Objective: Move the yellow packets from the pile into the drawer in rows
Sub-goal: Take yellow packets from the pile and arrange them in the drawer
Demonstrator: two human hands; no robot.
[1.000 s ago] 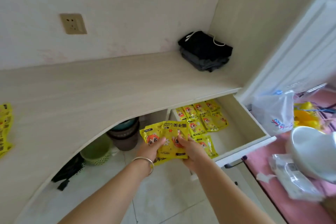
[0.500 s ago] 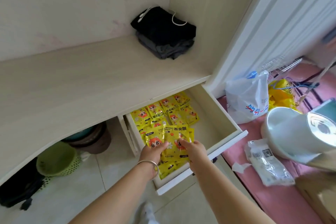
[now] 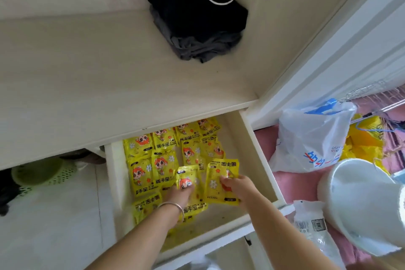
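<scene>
The open drawer [image 3: 260, 149] under the desk holds several yellow packets [image 3: 162, 155] with a cartoon face, lying in rows at its back and left. My left hand [image 3: 177, 194], with a silver bangle on the wrist, grips a small stack of yellow packets [image 3: 186, 180] low over the drawer's middle. My right hand [image 3: 235, 184] pinches one yellow packet [image 3: 221, 182] by its right edge, just right of that stack, over the bare right part of the drawer floor. The pile the packets come from is out of view.
Folded black and grey clothes [image 3: 197, 15] sit at the desk's back corner. A white plastic bag [image 3: 311, 136], a white tub [image 3: 363, 204] and a clear wrapped pack [image 3: 313, 226] lie on the pink mat to the right. A green basket [image 3: 39, 173] stands under the desk.
Both hands have moved forward and down into the drawer with the packets. My right hand has drawn one packet off the stack to the right. The view has tilted down.
</scene>
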